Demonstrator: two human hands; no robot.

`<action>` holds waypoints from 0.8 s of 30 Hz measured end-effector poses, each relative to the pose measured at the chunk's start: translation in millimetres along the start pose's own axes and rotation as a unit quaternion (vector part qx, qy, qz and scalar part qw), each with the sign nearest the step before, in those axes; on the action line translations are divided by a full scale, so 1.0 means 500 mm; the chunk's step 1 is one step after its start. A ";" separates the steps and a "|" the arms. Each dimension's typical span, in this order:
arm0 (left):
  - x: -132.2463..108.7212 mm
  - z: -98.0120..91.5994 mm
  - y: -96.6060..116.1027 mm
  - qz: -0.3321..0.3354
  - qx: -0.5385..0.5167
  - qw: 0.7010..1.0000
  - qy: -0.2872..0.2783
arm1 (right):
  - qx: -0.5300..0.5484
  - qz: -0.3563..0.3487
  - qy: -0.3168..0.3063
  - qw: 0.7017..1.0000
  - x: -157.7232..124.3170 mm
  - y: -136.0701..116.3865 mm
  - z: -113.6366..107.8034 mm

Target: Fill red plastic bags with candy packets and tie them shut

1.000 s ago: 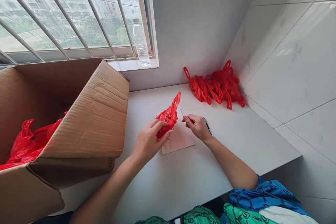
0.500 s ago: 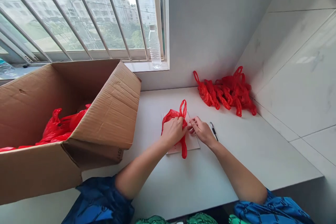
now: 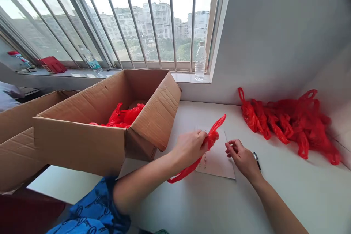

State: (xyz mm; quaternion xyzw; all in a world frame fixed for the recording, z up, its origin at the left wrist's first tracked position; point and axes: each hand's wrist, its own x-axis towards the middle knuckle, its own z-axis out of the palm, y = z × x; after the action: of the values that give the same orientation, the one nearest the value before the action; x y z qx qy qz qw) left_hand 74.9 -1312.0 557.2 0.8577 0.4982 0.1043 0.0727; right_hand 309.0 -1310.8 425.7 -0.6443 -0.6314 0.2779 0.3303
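My left hand (image 3: 192,148) is closed on a red plastic bag (image 3: 213,137), whose loops stick out above and below my fingers. The bag hangs over the left part of a white sheet or booklet (image 3: 219,161) with small print. My right hand (image 3: 242,159) is at the right edge of the paper, thumb and fingertips close together, with a small gap between them and nothing visible in it. Just behind this hand lies a black pen (image 3: 257,161). More red bags (image 3: 290,120) lie in a heap on the table by the wall.
An open cardboard box (image 3: 82,146) with red bags inside stands at the left, beside another box (image 3: 19,150). On the sill are a clear bottle (image 3: 200,62), a second bottle (image 3: 91,60) and a red item (image 3: 52,64). Window bars rise behind.
The view has swung left. My left hand has lifted the red bag and moved it toward the left of the paper. My right hand has come away from the bag.
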 end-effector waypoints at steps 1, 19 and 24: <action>-0.029 -0.035 -0.008 0.009 -0.025 0.999 0.027 | -0.003 -0.011 -0.005 1.000 -0.002 -0.001 0.005; -0.123 -0.478 -0.389 -0.190 0.100 0.926 0.311 | -0.055 -0.043 -0.047 0.996 -0.001 0.042 0.103; -0.026 -0.452 -0.565 -0.198 0.142 0.953 0.179 | -0.052 -0.035 -0.041 0.997 0.000 0.052 0.111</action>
State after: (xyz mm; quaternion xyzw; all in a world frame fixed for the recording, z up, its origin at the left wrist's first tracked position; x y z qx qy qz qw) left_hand -225.1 -1179.4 710.1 0.7105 0.6725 0.1677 -0.1214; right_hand 282.6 -1306.1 370.6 -0.6265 -0.6798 0.2589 0.2798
